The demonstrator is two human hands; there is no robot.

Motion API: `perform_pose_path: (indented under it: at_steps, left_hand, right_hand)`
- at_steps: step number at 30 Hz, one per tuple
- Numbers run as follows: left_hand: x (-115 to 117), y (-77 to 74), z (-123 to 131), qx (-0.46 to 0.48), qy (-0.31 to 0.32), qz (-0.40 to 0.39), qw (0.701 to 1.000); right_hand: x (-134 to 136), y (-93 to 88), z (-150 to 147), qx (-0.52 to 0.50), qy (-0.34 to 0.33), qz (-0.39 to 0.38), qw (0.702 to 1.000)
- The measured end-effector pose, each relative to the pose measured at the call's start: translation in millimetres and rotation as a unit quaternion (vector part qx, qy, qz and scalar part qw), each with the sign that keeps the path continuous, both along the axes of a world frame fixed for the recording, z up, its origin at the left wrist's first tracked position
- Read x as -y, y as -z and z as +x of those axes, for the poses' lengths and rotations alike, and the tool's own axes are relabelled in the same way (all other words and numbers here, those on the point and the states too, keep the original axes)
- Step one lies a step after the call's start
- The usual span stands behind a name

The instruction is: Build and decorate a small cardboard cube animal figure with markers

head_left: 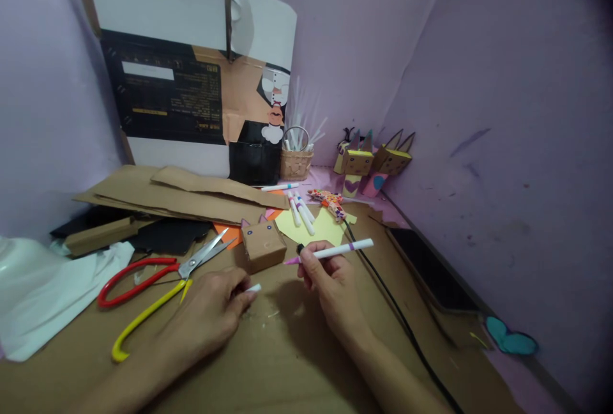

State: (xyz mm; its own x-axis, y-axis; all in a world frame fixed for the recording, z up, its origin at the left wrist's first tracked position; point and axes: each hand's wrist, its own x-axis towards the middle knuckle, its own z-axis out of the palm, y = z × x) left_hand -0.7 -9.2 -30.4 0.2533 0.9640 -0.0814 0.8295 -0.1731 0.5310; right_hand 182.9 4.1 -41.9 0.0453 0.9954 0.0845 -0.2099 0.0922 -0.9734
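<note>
My right hand (330, 273) grips a white marker (342, 248) with a purple band, its pinkish-purple tip bare and pointing left. Between the thumb and fingers of my left hand (220, 302) is a small white cap (253, 288). Just behind and between both hands sits a small brown cardboard box head (263, 246) with two pointed ears, two drawn eyes and a faint snout. Scissors (191, 263) with one red and one yellow handle lie half open beside my left hand.
Cardboard strips (191, 193) lie at the back left, white cloth (67, 292) at the left. Markers (301, 213) rest on yellow paper (330, 227). A patterned glue gun (330, 200) trails a black cable (402, 318). A dark phone (431, 267) and cardboard figures (359, 163) stand rightward.
</note>
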Motion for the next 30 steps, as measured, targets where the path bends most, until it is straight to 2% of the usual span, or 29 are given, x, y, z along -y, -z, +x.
perform_pose_path:
  at_steps: [5,13,18,22,26,30]
  left_hand:
    - [5,-0.8,3,0.136,-0.024,0.01,0.99]
    - [9,-2.4,4,0.158,-0.014,0.014,0.987]
    - [9,-2.9,5,0.246,-0.049,0.008,0.968]
    - [10,0.3,6,0.356,-0.06,-0.062,0.93]
    - [12,5.9,7,0.39,-0.051,-0.117,0.912]
    - [9,7.7,6,0.42,-0.095,-0.12,0.895]
  right_hand:
    - [4,-3.2,-2,-0.001,-0.068,-0.004,0.998]
    - [7,5.0,-5,0.003,-0.108,0.026,0.994]
    - [6,2.6,-3,0.01,-0.086,0.028,0.996]
    - [6,-2.1,-3,0.004,-0.063,0.012,0.998]
    - [6,-2.9,-3,0.002,-0.045,0.014,0.999]
    - [7,-3.0,-2,0.013,-0.031,0.034,0.999]
